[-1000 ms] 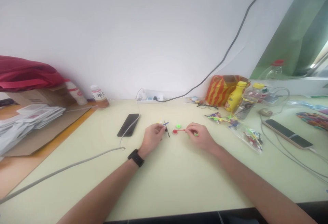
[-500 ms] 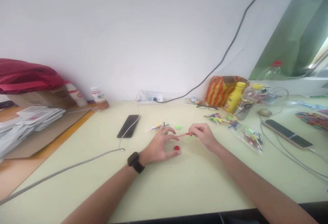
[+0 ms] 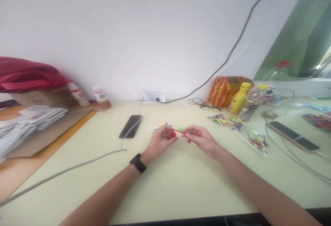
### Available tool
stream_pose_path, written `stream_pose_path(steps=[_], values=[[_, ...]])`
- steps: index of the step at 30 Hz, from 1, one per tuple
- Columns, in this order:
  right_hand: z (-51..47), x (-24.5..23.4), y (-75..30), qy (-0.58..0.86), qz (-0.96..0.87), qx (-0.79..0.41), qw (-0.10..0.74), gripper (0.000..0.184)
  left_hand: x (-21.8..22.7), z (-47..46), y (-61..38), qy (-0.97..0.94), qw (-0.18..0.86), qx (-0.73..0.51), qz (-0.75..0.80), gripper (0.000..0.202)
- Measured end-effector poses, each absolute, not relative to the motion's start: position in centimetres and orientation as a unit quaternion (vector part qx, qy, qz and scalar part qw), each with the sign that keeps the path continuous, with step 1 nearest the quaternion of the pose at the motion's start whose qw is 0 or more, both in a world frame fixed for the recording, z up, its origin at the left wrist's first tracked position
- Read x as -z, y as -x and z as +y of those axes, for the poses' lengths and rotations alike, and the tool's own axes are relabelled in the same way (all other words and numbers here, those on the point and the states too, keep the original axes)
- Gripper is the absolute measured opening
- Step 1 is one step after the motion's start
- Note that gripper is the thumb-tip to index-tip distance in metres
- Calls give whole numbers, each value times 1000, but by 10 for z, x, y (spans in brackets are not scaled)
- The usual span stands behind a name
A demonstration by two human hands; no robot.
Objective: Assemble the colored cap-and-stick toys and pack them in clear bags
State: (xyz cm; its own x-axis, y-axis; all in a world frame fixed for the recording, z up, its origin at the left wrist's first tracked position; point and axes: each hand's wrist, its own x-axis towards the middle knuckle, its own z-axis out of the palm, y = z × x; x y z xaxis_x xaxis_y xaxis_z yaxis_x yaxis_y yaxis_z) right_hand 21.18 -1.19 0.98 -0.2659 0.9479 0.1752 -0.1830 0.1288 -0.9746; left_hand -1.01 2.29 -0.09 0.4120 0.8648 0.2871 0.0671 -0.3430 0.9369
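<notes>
My left hand (image 3: 159, 141), with a black watch on its wrist, pinches a small red disc (image 3: 173, 134) between thumb and fingers. My right hand (image 3: 199, 138) pinches a thin red stick (image 3: 177, 130) whose free end points left, close above the disc. Both hands meet over the middle of the pale green table (image 3: 165, 181). Just behind them lie a small green disc (image 3: 180, 128) and a few thin sticks, white, yellow and blue (image 3: 158, 127).
A black phone (image 3: 130, 126) on a white cable lies left of the hands. A power strip (image 3: 152, 99) sits at the wall. Right: glasses (image 3: 210, 108), a yellow bottle (image 3: 239, 98), plastic bags of coloured parts (image 3: 241, 129), another phone (image 3: 293, 135). Left: stacked papers (image 3: 31, 119).
My left hand went from the sticks down to the red disc on the table, picked it up and brought it to the red stick in my right hand.
</notes>
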Motion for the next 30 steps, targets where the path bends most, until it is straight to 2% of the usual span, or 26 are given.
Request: stream_pose_path(steps=[4,8,12,17,21,30], values=[[-17,-6,-202,350,-592,-530,495,31,1,22,9,-655,541,-414,327,31],[-21,-1,-199,431,-619,-352,554,30,0,22,10,-635,595,-379,315,34],[-25,0,-200,462,-665,-251,530,21,-3,22,10,-600,651,-349,308,38],[-23,1,-200,419,-722,-181,520,18,-7,21,9,-591,657,-351,309,37],[-22,1,-202,415,-726,-179,518,18,-6,21,7,-591,649,-365,310,34],[-24,-1,-202,421,-694,-272,517,15,-18,12,4,-638,603,-379,293,31]])
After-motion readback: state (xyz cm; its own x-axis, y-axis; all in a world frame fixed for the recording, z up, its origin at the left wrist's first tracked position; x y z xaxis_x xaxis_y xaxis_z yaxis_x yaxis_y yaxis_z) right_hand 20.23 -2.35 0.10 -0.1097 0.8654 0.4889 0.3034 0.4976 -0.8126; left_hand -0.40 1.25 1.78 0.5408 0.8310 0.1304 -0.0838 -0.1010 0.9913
